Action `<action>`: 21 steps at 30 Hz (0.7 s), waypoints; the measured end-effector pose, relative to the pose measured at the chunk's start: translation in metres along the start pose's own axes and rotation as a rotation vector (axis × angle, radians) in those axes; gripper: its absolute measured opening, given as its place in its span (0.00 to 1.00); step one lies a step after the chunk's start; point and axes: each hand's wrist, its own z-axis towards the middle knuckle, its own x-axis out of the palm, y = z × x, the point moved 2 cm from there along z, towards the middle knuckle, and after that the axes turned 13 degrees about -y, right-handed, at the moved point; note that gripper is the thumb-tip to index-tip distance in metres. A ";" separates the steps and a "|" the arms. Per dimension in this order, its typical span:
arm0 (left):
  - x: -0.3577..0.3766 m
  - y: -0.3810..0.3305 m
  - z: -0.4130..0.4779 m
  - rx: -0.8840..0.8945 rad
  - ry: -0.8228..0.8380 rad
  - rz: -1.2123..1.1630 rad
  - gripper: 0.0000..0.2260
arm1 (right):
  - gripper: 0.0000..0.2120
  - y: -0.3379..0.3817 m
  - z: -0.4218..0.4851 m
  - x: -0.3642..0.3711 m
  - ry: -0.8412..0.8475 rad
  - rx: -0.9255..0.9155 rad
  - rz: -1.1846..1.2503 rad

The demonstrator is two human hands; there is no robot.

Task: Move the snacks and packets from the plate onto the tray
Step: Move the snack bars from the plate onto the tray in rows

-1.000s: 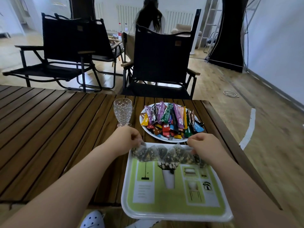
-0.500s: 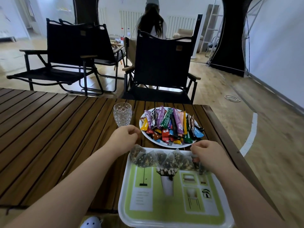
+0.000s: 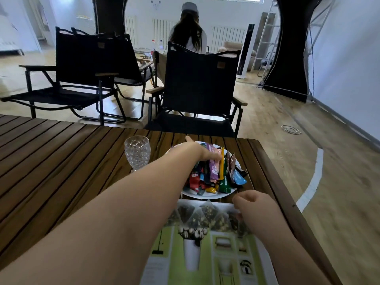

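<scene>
Most snacks still on plate, left hand going in for a grab.
Your left hand (image 3: 202, 152) lies across the stick packets (image 3: 214, 169) piled on the plate (image 3: 205, 195), thumb up, fingers buried among wrappers; can't tell if they've closed. Your right hand (image 3: 253, 204) is curled by the tea bags (image 3: 197, 214) at the far edge of the tray (image 3: 172, 264), grip unclear. Next, I'd judge: close on a bunch, lift clear, carry it back to the tray. Half a second ago the left hand sat at the tray's far-left corner; the right hasn't moved.

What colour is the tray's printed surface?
The tray is green with white panels; head view.
</scene>
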 end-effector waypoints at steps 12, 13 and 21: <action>-0.006 0.020 0.016 0.027 -0.162 0.031 0.46 | 0.06 0.002 0.005 0.004 0.012 -0.025 -0.015; -0.012 0.023 0.016 0.041 -0.189 -0.008 0.43 | 0.05 0.002 0.004 0.004 0.012 -0.027 -0.013; -0.069 0.052 -0.008 0.130 -0.232 -0.422 0.36 | 0.06 0.004 0.001 0.003 0.013 0.002 0.052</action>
